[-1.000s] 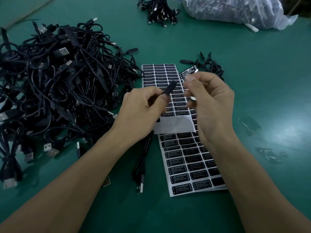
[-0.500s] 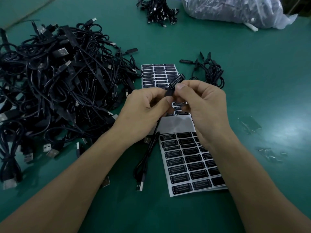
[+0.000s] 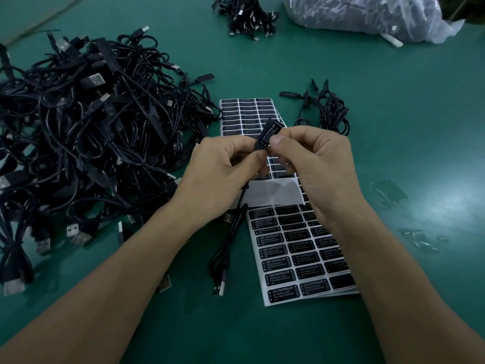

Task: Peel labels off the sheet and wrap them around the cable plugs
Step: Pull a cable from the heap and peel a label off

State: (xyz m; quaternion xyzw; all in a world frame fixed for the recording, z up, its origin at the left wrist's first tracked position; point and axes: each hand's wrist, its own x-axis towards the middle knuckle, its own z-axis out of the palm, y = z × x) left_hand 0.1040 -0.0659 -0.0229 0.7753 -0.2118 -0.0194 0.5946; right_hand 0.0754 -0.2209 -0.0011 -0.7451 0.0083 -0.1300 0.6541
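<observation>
A white sheet of black labels (image 3: 301,253) lies on the green table, with a bare white strip across its middle. Above the sheet, my left hand (image 3: 223,174) pinches the lower end of a black cable plug (image 3: 267,135). My right hand (image 3: 315,164) pinches the plug from the right, thumb tip pressing a black label printed LED CONTROLLER onto it. The plug's cable (image 3: 228,243) hangs down to the table and ends in a USB connector (image 3: 219,288). The upper sheet rows (image 3: 246,114) show beyond my fingers.
A large heap of black cables (image 3: 78,132) fills the left side. A small bunch of cables (image 3: 328,111) lies right of the sheet. Far back lie another cable bundle (image 3: 246,17) and a clear plastic bag (image 3: 367,17). Plastic scraps (image 3: 391,193) lie at right.
My right hand brought the peeled label over to the plug in my left hand. The label now lies against the plug, and both hands have closed together over the sheet.
</observation>
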